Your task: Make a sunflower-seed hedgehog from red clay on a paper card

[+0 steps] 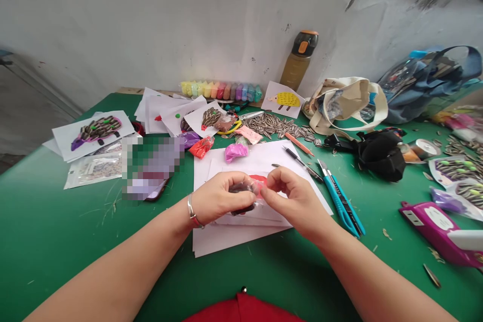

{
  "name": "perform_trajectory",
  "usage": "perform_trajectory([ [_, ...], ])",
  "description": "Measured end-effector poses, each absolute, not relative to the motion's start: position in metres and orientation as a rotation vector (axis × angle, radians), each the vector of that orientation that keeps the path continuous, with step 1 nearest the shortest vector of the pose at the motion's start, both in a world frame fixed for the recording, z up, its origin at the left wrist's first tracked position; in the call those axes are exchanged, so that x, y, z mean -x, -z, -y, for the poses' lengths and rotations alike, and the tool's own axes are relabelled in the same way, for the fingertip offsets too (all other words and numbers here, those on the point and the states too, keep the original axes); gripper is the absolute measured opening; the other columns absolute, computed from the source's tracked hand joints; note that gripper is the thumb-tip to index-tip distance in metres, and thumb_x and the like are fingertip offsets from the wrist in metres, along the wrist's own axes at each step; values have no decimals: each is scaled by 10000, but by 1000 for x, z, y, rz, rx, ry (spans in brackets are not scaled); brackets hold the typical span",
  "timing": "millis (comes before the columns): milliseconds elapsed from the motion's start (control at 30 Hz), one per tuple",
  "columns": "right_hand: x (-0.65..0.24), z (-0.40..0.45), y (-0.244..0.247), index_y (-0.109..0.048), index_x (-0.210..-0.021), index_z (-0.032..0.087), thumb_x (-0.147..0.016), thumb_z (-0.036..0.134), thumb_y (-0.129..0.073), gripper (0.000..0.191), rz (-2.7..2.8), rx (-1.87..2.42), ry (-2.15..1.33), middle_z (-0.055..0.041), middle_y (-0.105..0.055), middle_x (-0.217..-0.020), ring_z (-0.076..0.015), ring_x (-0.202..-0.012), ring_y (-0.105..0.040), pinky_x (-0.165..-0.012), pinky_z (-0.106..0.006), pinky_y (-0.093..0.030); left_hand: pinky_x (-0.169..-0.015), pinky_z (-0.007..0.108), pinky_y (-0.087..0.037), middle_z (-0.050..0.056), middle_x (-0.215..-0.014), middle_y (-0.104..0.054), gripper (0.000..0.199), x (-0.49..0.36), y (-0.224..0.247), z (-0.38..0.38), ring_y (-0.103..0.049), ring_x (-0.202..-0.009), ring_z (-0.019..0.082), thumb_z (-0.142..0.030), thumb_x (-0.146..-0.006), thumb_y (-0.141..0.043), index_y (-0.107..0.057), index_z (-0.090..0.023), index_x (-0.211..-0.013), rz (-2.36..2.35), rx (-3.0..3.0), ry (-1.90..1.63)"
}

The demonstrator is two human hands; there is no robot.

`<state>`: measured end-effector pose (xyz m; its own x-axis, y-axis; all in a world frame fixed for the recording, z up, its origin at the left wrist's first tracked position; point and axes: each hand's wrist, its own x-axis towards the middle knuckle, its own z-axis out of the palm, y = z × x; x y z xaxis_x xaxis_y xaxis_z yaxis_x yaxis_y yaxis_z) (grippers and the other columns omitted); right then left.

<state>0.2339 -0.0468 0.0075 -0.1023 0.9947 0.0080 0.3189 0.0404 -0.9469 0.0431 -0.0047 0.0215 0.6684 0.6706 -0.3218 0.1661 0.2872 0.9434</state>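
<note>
My left hand (221,195), with a metal bracelet on its wrist, is closed around a small clear plastic packet (258,189) with something dark in it, like modelling clay. The fingertips of my right hand (298,204) pinch the packet's clear edge. Both hands are held over a stack of white paper (213,239). Behind the packet a red shape (261,179) shows on the top sheet, partly hidden by my fingers. A pink clay packet (236,152) and a red clay packet (202,147) lie just beyond the paper.
Right of the paper lie a black pen (298,158), an orange pencil (300,145) and teal cutters (341,204). Sunflower seeds (269,125) are heaped behind. A bottle (298,63) stands by the wall. A seed-covered hedgehog picture (98,133) is at left, a purple glue gun (439,229) at right.
</note>
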Motion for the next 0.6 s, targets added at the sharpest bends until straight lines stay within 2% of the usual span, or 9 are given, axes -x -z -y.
perform_trajectory([
  [100, -233, 50, -9, -498, -766, 224, -827, 151, -579, 125, 1684, 1263, -865, 6, -525, -792, -139, -748, -508, -692, -279, -429, -521, 204, -357, -34, -655, -536, 99, -42, -20, 5, -452, -583, 82, -244, -823, -619, -590, -150, -833, -776, -1268, -370],
  [167, -234, 51, -10, -546, -773, 223, -832, 111, -556, 127, 1781, 1197, -769, -18, -555, -864, -151, -822, -544, -745, -290, -450, -525, 205, -360, -32, -667, -538, 118, -42, -20, 4, -455, -591, 83, -265, -838, -619, -599, -149, -852, -753, -1269, -355],
  [333, -235, 52, -11, -699, -917, 260, -885, 181, -572, 153, 1822, 1195, -666, -52, -618, -976, -175, -902, -606, -794, -310, -486, -538, 212, -379, -27, -672, -558, 211, -40, -20, 3, -472, -594, 85, -332, -824, -680, -584, -144, -818, -744, -1256, -387],
  [467, -234, 54, -14, -724, -867, 255, -883, 292, -601, 130, 1786, 1279, -755, -65, -663, -987, -213, -947, -615, -841, -352, -483, -534, 211, -370, -33, -658, -546, 212, -39, -21, 3, -476, -593, 86, -321, -815, -688, -572, -144, -800, -737, -1252, -379],
  [600, -233, 54, -16, -709, -806, 245, -845, 377, -636, 155, 1666, 1395, -986, -68, -659, -1061, -245, -1027, -591, -918, -392, -445, -534, 212, -362, -35, -659, -537, 216, -40, -22, 3, -465, -592, 85, -329, -807, -686, -576, -144, -786, -735, -1277, -391],
])
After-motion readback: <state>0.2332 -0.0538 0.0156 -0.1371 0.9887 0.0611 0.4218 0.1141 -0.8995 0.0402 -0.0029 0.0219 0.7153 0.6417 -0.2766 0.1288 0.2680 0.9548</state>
